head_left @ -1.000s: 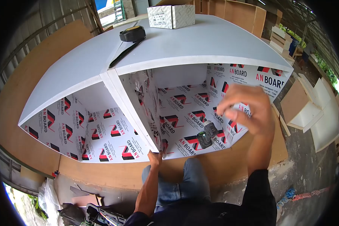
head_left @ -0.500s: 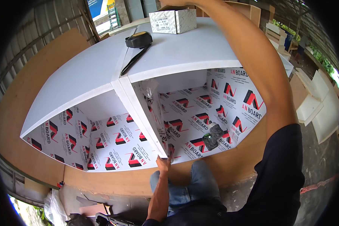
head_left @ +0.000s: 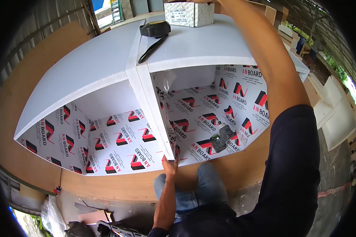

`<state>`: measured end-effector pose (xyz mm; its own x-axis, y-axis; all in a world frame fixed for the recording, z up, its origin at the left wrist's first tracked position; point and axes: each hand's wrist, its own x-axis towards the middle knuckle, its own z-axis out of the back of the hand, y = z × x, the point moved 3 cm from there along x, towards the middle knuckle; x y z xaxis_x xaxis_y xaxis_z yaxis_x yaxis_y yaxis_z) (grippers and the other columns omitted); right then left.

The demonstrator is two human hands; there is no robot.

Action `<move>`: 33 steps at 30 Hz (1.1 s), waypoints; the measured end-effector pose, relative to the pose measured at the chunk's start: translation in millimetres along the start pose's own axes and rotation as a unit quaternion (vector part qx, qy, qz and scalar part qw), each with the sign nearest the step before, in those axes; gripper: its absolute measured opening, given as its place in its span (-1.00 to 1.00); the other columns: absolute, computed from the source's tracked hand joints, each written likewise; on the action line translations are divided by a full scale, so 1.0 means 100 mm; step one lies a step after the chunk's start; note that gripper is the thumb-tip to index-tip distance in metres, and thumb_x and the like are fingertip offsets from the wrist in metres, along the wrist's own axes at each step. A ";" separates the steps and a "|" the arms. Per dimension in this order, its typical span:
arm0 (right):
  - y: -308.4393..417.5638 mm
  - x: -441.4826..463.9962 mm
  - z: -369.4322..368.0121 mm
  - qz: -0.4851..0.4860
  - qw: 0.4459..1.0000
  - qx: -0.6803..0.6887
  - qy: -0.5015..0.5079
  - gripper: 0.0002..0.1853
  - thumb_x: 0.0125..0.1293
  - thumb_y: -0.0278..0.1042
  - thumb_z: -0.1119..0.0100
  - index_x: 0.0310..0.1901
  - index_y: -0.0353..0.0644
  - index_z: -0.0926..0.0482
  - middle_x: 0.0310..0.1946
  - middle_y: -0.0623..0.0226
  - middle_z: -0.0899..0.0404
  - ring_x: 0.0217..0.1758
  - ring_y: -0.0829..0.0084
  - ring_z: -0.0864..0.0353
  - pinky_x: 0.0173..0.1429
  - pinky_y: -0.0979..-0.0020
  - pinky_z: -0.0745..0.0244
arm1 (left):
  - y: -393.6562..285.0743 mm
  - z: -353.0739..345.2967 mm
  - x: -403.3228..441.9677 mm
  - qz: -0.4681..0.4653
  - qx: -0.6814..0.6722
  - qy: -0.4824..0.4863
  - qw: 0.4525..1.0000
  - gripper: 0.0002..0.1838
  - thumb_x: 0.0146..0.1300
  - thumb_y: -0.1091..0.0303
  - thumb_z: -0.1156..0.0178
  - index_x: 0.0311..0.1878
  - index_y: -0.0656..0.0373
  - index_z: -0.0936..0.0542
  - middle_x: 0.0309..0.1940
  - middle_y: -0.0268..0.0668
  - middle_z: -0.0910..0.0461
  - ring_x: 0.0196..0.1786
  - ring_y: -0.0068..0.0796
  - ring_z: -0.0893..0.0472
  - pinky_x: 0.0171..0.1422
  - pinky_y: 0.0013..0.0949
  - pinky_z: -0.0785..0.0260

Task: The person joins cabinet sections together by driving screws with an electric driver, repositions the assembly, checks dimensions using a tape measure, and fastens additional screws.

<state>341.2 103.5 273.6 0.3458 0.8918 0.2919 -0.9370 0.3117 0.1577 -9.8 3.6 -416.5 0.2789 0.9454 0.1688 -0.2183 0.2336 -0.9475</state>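
My left hand [head_left: 170, 165] is closed around the lower front end of the white upright divider [head_left: 153, 114] between two cabinet compartments. My right forearm [head_left: 261, 43] reaches over the cabinet top [head_left: 209, 43], and the hand itself is cut off by the upper image edge, near a box of self-tapping screws [head_left: 182, 15]. A black tape measure [head_left: 155, 29] with a wrist strap lies on the top beside the seam. Inside the right compartment rests a black-and-grey object with a green mark [head_left: 221, 139], perhaps a power tool. Clear plastic film [head_left: 166, 81] hangs along the divider.
The cabinet stands on a brown wooden board [head_left: 118, 189]. Pale cabinet pieces [head_left: 336, 114] stand on the right. Another large brown panel [head_left: 39, 59] leans at the left. Plastic wrap [head_left: 53, 217] and a dark bag [head_left: 81, 229] lie on the floor at lower left.
The view has shifted, so the box and tape measure appear higher and farther right. My right hand has passed out of the upper edge. My left hand keeps its hold on the divider.
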 end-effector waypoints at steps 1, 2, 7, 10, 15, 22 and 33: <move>0.04 -0.07 0.01 -0.019 0.999 0.002 0.039 -0.69 0.19 -0.25 -0.28 -0.02 -0.03 -0.74 0.10 0.14 -0.67 0.18 0.05 -0.60 0.18 -0.03 -0.50 | -0.02 0.00 0.01 -0.001 -0.003 -0.005 1.000 -0.59 0.01 0.39 -0.38 -0.10 0.43 -0.55 -0.31 0.05 -0.70 -0.21 -0.16 -0.70 -0.02 -0.21 -0.52; 0.06 -0.15 -0.01 -0.039 0.996 0.005 0.077 -0.67 0.19 -0.22 -0.29 0.00 -0.03 -0.74 0.11 0.15 -0.67 0.19 0.06 -0.59 0.18 -0.05 -0.49 | -0.01 0.01 0.01 0.001 0.019 -0.002 1.000 -0.57 0.00 0.38 -0.38 -0.09 0.43 -0.54 -0.30 0.07 -0.70 -0.21 -0.11 -0.70 0.00 -0.20 -0.52; 0.17 -0.38 -0.02 -0.090 0.979 0.005 0.184 -0.58 0.20 -0.12 -0.35 0.09 -0.02 -0.70 0.15 0.20 -0.65 0.23 0.12 -0.55 0.21 -0.11 -0.44 | 0.12 -0.02 0.05 -0.001 0.029 -0.010 1.000 -0.54 -0.01 0.36 -0.40 -0.07 0.44 -0.53 -0.28 0.09 -0.69 -0.19 -0.07 -0.70 0.01 -0.19 -0.52; 0.13 -0.37 -0.05 -0.090 0.979 -0.012 0.180 -0.49 0.17 -0.05 -0.41 0.14 -0.05 -0.68 0.16 0.22 -0.64 0.20 0.15 -0.56 0.20 -0.10 -0.44 | -0.03 0.02 0.00 0.036 0.011 0.015 0.999 -0.42 -0.06 0.44 -0.36 0.12 0.30 -0.50 -0.15 0.10 -0.68 0.00 0.16 -0.67 0.10 -0.14 -0.49; -0.09 -0.12 -0.18 -0.003 0.994 -0.063 0.088 -0.64 0.12 -0.19 -0.40 -0.06 -0.15 -0.77 -0.23 0.29 -0.71 -0.22 0.40 -0.60 -0.13 0.24 -0.50 | -0.13 0.05 -0.01 0.054 0.038 0.020 0.998 -0.25 -0.08 0.41 -0.37 0.29 0.24 -0.41 -0.11 0.10 -0.68 0.00 0.15 -0.67 0.14 -0.16 -0.50; -0.19 0.07 -0.18 0.045 0.994 -0.081 0.066 -0.66 0.05 -0.30 -0.38 -0.08 -0.09 -0.80 -0.31 0.34 -0.76 -0.29 0.49 -0.63 -0.20 0.34 -0.54 | -1.54 0.32 0.30 -0.103 -0.045 -0.050 0.992 0.06 -0.15 0.35 -0.49 0.48 0.39 -0.20 0.07 0.10 -0.63 0.09 -0.02 -0.69 0.24 -0.15 -0.49; -0.13 -0.07 -0.12 0.072 0.992 -0.043 0.099 -0.73 0.12 -0.41 -0.34 -0.11 -0.15 -0.80 -0.32 0.32 -0.77 -0.30 0.51 -0.64 -0.11 0.37 -0.54 | -2.86 0.78 0.72 -0.225 -0.111 0.009 0.968 0.12 -0.16 0.70 -0.28 0.59 0.19 -0.05 0.47 0.03 -0.31 0.49 -0.05 -0.36 0.52 -0.23 -0.20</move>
<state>350.4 97.0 257.8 0.2000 0.9731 0.1140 -0.9796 0.1962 0.0437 -0.2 23.0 -112.4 0.3154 0.7545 0.5756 0.1356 0.5645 -0.8142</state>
